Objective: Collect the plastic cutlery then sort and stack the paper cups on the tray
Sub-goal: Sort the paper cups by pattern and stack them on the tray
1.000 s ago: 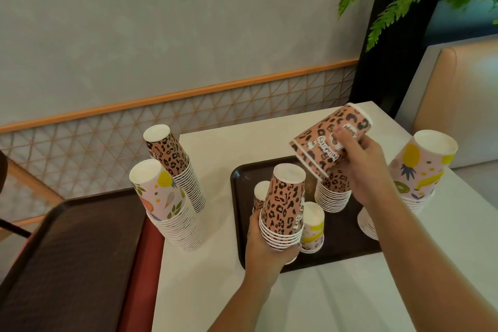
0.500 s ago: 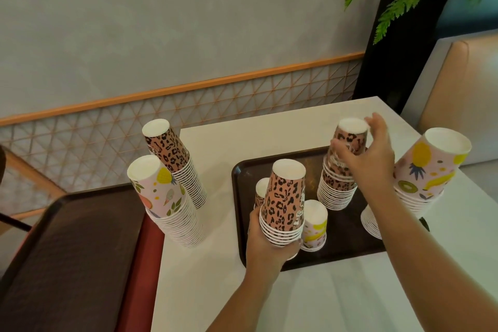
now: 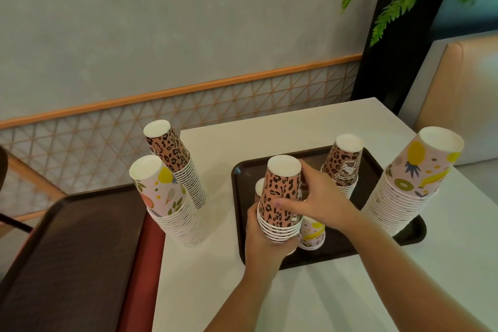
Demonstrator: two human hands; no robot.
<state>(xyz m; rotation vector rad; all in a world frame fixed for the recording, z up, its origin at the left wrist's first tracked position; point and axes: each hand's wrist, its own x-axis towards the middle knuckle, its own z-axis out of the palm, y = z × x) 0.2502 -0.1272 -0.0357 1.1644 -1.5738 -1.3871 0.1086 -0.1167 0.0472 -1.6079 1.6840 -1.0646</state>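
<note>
Right hand (image 3: 320, 198) now grips the side of the short leopard-print cup stack (image 3: 281, 199), which the left hand (image 3: 265, 240) holds from below, just above the dark tray (image 3: 377, 170) on the white worktop (image 3: 215, 291). Half a second ago the right hand was setting cups on the leopard stack at the tray's back (image 3: 343, 167); that stack now stands free, so the held cups probably go next. Taller sorted stacks stand on either side. No cutlery is visible.
</note>
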